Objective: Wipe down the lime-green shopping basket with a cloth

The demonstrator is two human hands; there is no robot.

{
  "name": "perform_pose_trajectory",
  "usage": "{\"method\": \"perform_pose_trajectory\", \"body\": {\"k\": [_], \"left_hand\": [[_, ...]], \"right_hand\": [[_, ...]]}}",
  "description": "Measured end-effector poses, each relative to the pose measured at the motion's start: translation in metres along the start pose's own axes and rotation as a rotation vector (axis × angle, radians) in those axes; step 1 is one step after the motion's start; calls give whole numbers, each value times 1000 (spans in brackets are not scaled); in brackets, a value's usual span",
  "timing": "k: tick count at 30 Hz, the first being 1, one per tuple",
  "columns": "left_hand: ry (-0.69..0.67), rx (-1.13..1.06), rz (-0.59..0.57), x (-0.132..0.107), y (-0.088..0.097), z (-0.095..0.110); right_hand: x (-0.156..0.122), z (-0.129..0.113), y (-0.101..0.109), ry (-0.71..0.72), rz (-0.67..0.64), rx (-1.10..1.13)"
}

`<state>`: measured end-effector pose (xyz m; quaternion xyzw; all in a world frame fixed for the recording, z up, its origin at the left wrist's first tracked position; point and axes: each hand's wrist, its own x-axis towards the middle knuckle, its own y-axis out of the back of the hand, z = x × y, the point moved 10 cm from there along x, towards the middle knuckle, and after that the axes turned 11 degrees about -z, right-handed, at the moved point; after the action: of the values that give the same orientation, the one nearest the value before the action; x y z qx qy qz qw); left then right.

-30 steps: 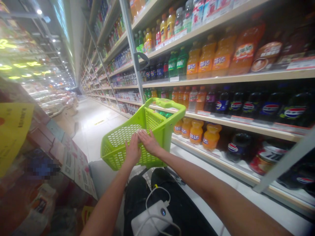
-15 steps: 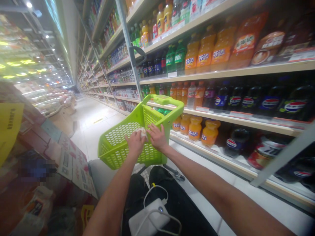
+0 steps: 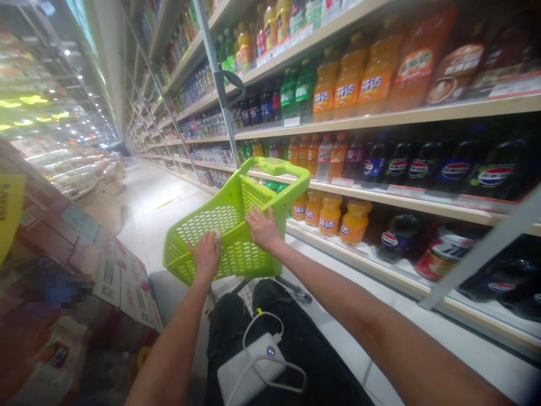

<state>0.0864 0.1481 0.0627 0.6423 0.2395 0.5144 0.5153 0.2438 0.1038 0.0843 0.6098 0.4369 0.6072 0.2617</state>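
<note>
A lime-green plastic mesh shopping basket (image 3: 236, 248) stands in front of me, tilted, with its handle (image 3: 274, 166) toward the shelves. My left hand (image 3: 207, 255) is over the basket's mesh, with its fingertips pinching a small pale crumpled item (image 3: 217, 235). What the item is, I cannot tell. My right hand (image 3: 264, 228) lies with spread fingers on the basket's far side, holding nothing. Below the basket, a white power bank (image 3: 251, 361) with a looped cable rests on my dark trousers (image 3: 230, 332).
Long shelves of orange soda bottles (image 3: 329, 220) and dark cola bottles (image 3: 454, 169) run along the right. Printed cardboard boxes (image 3: 127, 282) stand at the lower left. A pale tiled aisle floor (image 3: 160, 214) stretches ahead between them.
My left hand has moved left with the pale item, and my hands are now further apart. The whole view has drifted slightly, and the basket sits a little further left.
</note>
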Motion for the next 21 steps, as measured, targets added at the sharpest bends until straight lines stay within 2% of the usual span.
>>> {"method": "perform_pose_trajectory", "body": {"k": [2,4,7,9,14,16,18,21], "left_hand": [[-17,-10,-6,0,-3,7],[-79,-22,-20,3,-5,26],[-137,-28,-24,7,-5,41],[-127,-15,-19,6,-5,31],[-61,60,-30,-12,-3,-34],[-34,84,-18,-18,-1,-52],[-17,90,2,-20,-1,-56],[-93,79,-10,-15,-7,-31]], "right_hand": [[2,-12,-6,40,-19,2],[4,-25,-15,89,-52,-3],[3,-30,-24,112,-88,-12],[2,-30,-25,129,-105,-20],[-1,-24,-24,146,-132,-24],[0,-24,-24,134,-127,-18],[0,-26,-25,123,-121,-15],[0,-26,-27,92,-122,-17]]}}
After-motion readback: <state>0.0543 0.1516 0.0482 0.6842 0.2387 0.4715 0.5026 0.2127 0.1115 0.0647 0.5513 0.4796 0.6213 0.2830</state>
